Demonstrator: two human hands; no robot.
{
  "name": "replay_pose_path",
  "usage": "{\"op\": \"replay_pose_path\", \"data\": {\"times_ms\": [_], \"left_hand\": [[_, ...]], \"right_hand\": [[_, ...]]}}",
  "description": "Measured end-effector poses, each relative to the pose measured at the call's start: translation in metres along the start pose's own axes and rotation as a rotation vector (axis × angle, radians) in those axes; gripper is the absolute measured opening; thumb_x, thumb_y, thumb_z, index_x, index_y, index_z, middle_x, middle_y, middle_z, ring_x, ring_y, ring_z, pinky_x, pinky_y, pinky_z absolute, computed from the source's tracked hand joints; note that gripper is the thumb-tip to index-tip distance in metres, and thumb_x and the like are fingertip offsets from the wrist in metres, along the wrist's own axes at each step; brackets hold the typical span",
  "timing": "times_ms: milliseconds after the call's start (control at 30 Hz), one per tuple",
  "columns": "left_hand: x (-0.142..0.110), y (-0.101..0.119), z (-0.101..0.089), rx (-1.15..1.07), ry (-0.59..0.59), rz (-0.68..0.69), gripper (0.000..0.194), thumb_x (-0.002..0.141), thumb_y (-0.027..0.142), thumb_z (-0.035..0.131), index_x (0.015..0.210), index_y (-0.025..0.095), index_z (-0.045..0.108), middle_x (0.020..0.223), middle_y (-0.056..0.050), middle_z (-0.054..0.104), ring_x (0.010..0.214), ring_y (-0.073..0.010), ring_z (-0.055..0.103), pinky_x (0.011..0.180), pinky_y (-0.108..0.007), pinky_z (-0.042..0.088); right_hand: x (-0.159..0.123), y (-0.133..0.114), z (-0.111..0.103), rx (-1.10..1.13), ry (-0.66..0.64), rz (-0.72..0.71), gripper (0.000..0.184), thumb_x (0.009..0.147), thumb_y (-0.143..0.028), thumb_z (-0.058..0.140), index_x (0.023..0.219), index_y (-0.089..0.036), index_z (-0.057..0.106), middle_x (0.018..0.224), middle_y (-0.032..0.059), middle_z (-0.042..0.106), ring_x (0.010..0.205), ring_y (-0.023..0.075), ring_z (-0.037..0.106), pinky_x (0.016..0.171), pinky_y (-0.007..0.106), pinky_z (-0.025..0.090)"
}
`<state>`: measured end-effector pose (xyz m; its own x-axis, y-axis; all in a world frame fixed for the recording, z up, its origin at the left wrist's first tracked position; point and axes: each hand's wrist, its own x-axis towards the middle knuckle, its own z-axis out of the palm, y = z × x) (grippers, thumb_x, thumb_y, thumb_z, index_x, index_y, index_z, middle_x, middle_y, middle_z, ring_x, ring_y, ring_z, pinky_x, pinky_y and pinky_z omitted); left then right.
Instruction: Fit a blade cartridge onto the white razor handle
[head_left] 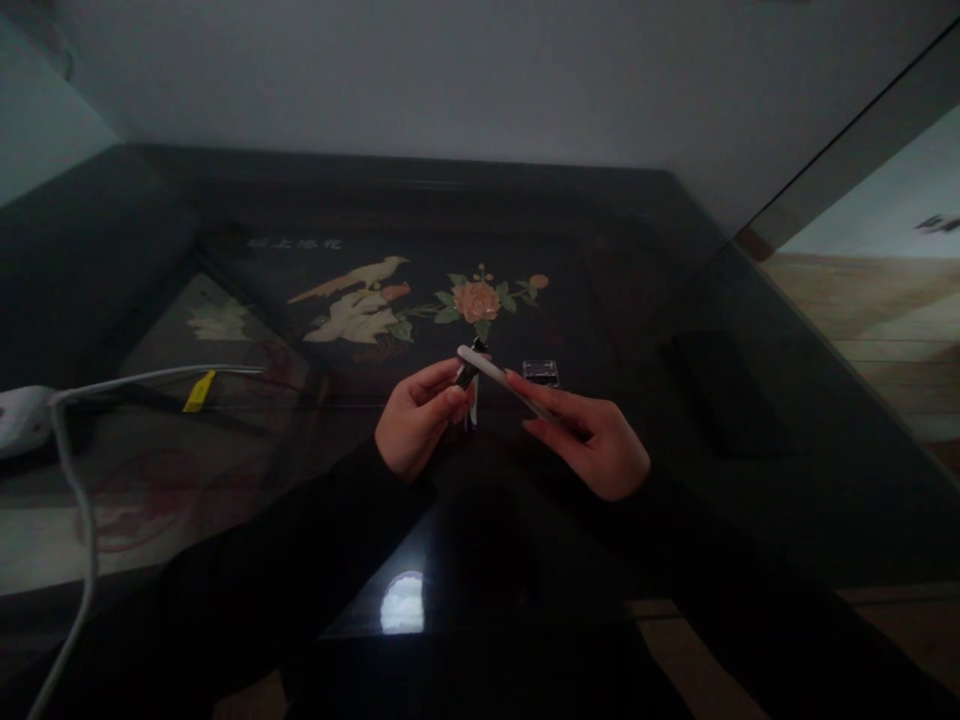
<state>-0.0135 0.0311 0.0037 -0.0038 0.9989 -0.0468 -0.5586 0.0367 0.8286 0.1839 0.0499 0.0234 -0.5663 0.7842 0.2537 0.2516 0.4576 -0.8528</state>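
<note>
My left hand [417, 418] is closed around a small dark object [468, 372] with a pale tip, held up over the dark glass table [660, 300]. My right hand [592, 437] pinches a thin white stick-like item [491, 370], which slants up and left until its end meets the dark object. Both hands hover above the table's middle, with black sleeves running down to the lower edge. A small clear box [541, 372] lies on the glass just behind my right fingers.
A bird and flower picture [420, 295] shows under the glass. A white cable [142, 378] with a yellow tag [199, 391] runs from a white plug block [22, 418] at left. A dark flat object [724, 395] lies at right. Pale wooden floor [885, 320] is beyond.
</note>
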Motion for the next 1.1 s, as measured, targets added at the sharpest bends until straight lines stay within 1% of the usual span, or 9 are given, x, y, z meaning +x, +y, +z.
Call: {"op": "replay_pose_path", "data": {"times_ms": [133, 267, 400, 533, 733, 833, 967, 1100], "left_hand": [[-0.001, 0.000, 0.001, 0.009, 0.033, -0.007, 0.041, 0.053, 0.035, 0.088, 0.085, 0.014, 0.073, 0.059, 0.003, 0.058, 0.053, -0.0055, 0.048, 0.051, -0.017, 0.038], [0.000, -0.001, 0.000, -0.003, 0.033, 0.005, 0.043, 0.052, 0.035, 0.089, 0.087, 0.015, 0.074, 0.059, 0.003, 0.058, 0.054, -0.0056, 0.048, 0.051, -0.017, 0.037], [0.000, 0.000, 0.000, 0.012, -0.008, 0.019, 0.046, 0.056, 0.035, 0.087, 0.095, 0.015, 0.074, 0.059, 0.003, 0.056, 0.054, -0.0050, 0.045, 0.050, -0.016, 0.035], [0.001, 0.000, 0.001, 0.005, -0.025, 0.041, 0.046, 0.057, 0.035, 0.087, 0.096, 0.015, 0.075, 0.059, 0.003, 0.057, 0.054, -0.0052, 0.044, 0.050, -0.017, 0.035], [0.001, 0.000, 0.001, -0.002, -0.014, 0.036, 0.048, 0.057, 0.039, 0.087, 0.096, 0.015, 0.075, 0.060, 0.002, 0.057, 0.054, -0.0059, 0.046, 0.050, -0.018, 0.036], [0.001, 0.000, 0.001, -0.007, -0.022, 0.025, 0.049, 0.057, 0.040, 0.087, 0.097, 0.015, 0.074, 0.061, 0.002, 0.057, 0.054, -0.0058, 0.047, 0.050, -0.017, 0.036], [0.001, -0.001, 0.000, -0.028, -0.036, 0.012, 0.047, 0.059, 0.037, 0.086, 0.098, 0.014, 0.074, 0.058, 0.003, 0.054, 0.054, -0.0053, 0.045, 0.050, -0.017, 0.035], [0.000, 0.000, 0.000, -0.037, -0.041, -0.031, 0.050, 0.059, 0.037, 0.086, 0.101, 0.013, 0.072, 0.062, 0.003, 0.055, 0.055, -0.0051, 0.045, 0.052, -0.017, 0.036]], "right_hand": [[0.001, 0.000, -0.001, -0.010, 0.021, 0.029, 0.048, 0.085, -0.012, 0.056, 0.131, -0.026, 0.055, 0.129, 0.0001, 0.061, 0.111, 0.0201, 0.065, 0.097, 0.036, 0.053], [0.000, -0.001, -0.001, -0.005, 0.028, 0.001, 0.048, 0.086, -0.012, 0.056, 0.131, -0.027, 0.055, 0.129, 0.0009, 0.061, 0.110, 0.0199, 0.065, 0.095, 0.035, 0.054], [-0.002, -0.002, 0.001, -0.004, -0.001, -0.019, 0.047, 0.086, -0.014, 0.057, 0.131, -0.027, 0.055, 0.126, 0.0009, 0.064, 0.106, 0.0197, 0.067, 0.090, 0.033, 0.056], [-0.004, -0.004, 0.002, 0.023, -0.022, -0.005, 0.048, 0.086, -0.014, 0.056, 0.132, -0.029, 0.054, 0.126, -0.0006, 0.064, 0.109, 0.0194, 0.066, 0.093, 0.034, 0.055], [-0.006, -0.009, 0.004, 0.070, -0.049, -0.070, 0.048, 0.085, -0.013, 0.059, 0.130, -0.030, 0.055, 0.126, 0.0007, 0.064, 0.110, 0.0190, 0.065, 0.095, 0.033, 0.054], [-0.006, -0.010, 0.005, 0.074, -0.056, -0.053, 0.048, 0.085, -0.013, 0.059, 0.130, -0.029, 0.056, 0.125, 0.0005, 0.064, 0.109, 0.0197, 0.066, 0.094, 0.034, 0.055], [-0.006, -0.009, 0.004, 0.051, -0.049, 0.012, 0.046, 0.087, -0.014, 0.057, 0.130, -0.027, 0.056, 0.126, 0.0002, 0.064, 0.109, 0.0204, 0.066, 0.094, 0.036, 0.055], [-0.004, -0.006, 0.002, 0.031, -0.029, 0.034, 0.044, 0.087, -0.016, 0.056, 0.130, -0.027, 0.056, 0.128, 0.0003, 0.062, 0.110, 0.0211, 0.065, 0.096, 0.038, 0.054]]}}
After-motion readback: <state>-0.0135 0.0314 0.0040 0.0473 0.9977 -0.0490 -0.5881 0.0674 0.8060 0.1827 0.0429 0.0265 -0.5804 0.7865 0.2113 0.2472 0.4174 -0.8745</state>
